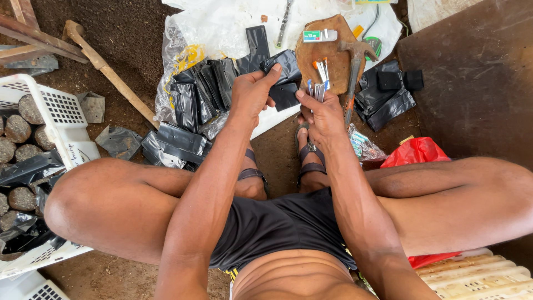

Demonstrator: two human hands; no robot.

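I sit low with knees apart over bare soil. My left hand [251, 91] pinches a folded black plastic bag [284, 65] by its upper edge. My right hand [321, 114] grips the same bag's lower flap [284, 95] and also holds a small metal stapler [318, 89] with orange tips. More black plastic bags [200, 91] lie heaped just left of my hands on a clear plastic sheet [222, 28].
A wooden board [327, 50] with a small box and a hammer [355, 66] lies ahead. More black bags [386, 97] sit right, a red plastic bag [416, 153] by my right knee. A white crate [61, 119] with soil-filled bags stands left, a wooden-handled tool [111, 72] beside it.
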